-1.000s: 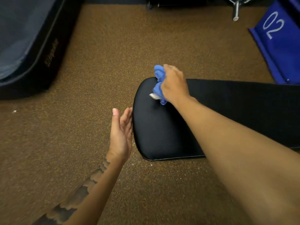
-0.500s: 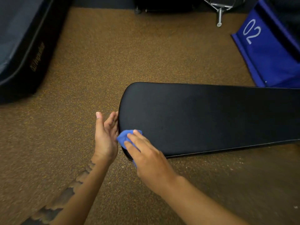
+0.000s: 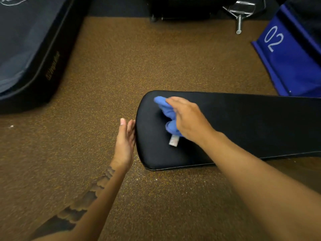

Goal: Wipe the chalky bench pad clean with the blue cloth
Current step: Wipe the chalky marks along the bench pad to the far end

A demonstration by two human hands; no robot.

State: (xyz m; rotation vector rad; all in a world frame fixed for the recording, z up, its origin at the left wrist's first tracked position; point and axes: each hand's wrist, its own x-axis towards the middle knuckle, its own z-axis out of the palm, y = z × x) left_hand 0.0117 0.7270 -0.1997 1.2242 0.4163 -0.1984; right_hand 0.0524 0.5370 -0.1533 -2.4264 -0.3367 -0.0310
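While my right grip (image 3: 189, 119) is curled over the bunched blue cloth (image 3: 166, 110) and presses it onto the bench pad (image 3: 243, 122) close to its left end, my left grip (image 3: 125, 141) holds nothing. Its fingers are straight and lie flat against the pad's rounded left end, I judge to steady it. The cloth is soft, light and limp, so it wads up rather than lying spread. A white tag (image 3: 174, 141) trails from its near side, and I would hold the wad under palm and fingers, not by a corner. The pad looks smooth and firmly cushioned, and the cloth should slide over it easily. It is long and runs out of view to the right, so much of it probably needs long strokes. I cannot make out chalk on the black surface, only pale specks on the brown floor (image 3: 139, 58) by the near left corner. A dark mat (image 3: 26, 49) lies far left, a blue box marked 02 (image 3: 286, 63) far right, and a metal fitting (image 3: 240, 18) at the far edge, all well apart from the pad. Nothing sits on the pad itself, though my right forearm crosses and hides part of its near edge.
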